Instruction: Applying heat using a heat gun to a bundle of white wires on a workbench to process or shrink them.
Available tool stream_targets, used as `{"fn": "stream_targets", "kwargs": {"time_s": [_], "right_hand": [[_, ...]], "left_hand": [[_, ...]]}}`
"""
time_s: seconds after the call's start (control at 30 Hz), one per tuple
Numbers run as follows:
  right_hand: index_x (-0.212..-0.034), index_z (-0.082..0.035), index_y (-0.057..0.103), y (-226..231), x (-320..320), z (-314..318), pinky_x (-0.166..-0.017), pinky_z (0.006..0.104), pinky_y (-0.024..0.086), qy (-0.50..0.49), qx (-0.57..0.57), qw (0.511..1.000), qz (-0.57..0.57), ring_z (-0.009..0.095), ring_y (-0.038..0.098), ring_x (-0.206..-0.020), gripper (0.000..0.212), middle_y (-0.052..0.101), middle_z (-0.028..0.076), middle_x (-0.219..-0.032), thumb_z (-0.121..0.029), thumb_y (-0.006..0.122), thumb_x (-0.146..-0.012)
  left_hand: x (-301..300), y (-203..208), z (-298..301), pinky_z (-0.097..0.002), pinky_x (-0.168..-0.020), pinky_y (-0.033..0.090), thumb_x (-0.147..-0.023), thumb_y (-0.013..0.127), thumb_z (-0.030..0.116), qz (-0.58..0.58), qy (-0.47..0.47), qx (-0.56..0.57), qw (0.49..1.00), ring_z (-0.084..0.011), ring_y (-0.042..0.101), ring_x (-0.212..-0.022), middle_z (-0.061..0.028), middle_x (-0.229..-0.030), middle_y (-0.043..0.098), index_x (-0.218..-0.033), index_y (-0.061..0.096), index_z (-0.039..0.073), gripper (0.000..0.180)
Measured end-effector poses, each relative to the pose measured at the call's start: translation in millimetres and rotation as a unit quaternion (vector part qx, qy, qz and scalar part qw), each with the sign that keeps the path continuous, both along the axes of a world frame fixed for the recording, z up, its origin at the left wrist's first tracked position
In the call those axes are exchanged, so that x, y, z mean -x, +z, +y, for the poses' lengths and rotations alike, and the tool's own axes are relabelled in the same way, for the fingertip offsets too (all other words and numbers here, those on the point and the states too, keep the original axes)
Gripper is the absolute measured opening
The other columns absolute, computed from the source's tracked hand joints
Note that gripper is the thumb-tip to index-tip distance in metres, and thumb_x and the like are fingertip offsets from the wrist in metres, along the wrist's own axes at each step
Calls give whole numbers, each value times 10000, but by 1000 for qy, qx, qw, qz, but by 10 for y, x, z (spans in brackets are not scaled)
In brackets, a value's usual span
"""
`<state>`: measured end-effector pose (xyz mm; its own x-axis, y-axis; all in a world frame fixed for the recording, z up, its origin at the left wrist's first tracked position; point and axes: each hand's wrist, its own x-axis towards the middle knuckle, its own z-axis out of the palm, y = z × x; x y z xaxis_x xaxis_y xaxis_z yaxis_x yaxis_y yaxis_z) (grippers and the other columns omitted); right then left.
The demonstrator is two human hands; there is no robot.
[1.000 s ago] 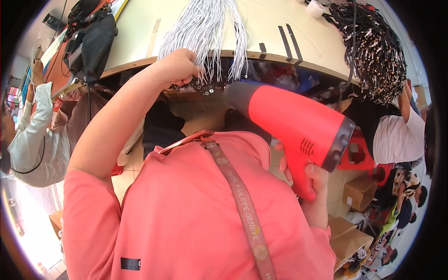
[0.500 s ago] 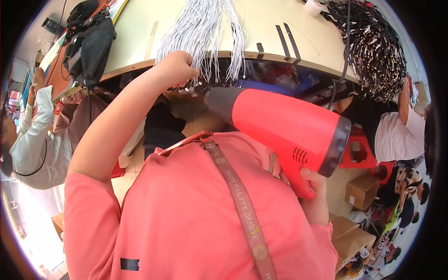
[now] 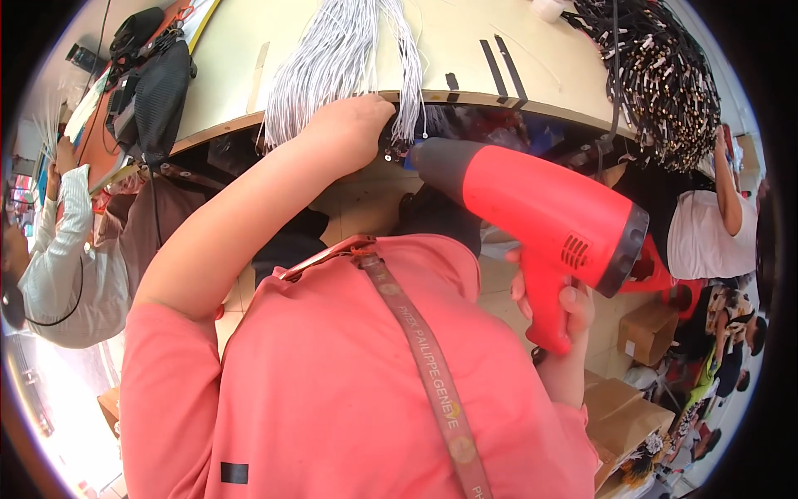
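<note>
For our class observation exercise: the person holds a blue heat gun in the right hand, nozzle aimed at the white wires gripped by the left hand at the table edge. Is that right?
Not quite: the heat gun is red, not blue, as the head view shows. The rest holds: the right hand holds its handle, and the nozzle points toward the white wires that the left hand grips at the table edge.

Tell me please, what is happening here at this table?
A person in a pink shirt holds a red heat gun in the right hand, its dark nozzle aimed at the ends of a bundle of grey wires hanging over the edge of the table. The left hand grips those wires at the edge. A heap of black cables lies farther right, and other people work nearby.
</note>
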<state>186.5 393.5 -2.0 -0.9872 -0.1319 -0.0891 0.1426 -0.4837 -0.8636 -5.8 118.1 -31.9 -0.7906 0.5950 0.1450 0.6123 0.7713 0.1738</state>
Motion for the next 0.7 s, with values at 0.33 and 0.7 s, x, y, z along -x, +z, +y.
{"fn": "stream_targets", "kwargs": {"time_s": [0.33, 0.7], "right_hand": [[-1276, 116, 337, -26, 15, 6, -401, 226, 421, 6, 3, 1000, -2, 209, 577, -597, 816, 531, 315, -1052, -361, 702, -723], [-1266, 120, 346, -18, 33, 9, -404, 219, 426, 38, 21, 999, 7, 196, 568, -577, 800, 530, 311, -1072, -362, 683, -724]], "left_hand": [[164, 412, 105, -372, -699, 525, -737, 643, 76, 1, -178, 307, 935, -275, 632, -875, -81, -931, 590, -886, 620, 53, 153], [316, 533, -412, -371, -752, 493, -707, 580, -51, -59, -224, 245, 941, -305, 588, -896, -99, -951, 551, -886, 577, 18, 193]]}}
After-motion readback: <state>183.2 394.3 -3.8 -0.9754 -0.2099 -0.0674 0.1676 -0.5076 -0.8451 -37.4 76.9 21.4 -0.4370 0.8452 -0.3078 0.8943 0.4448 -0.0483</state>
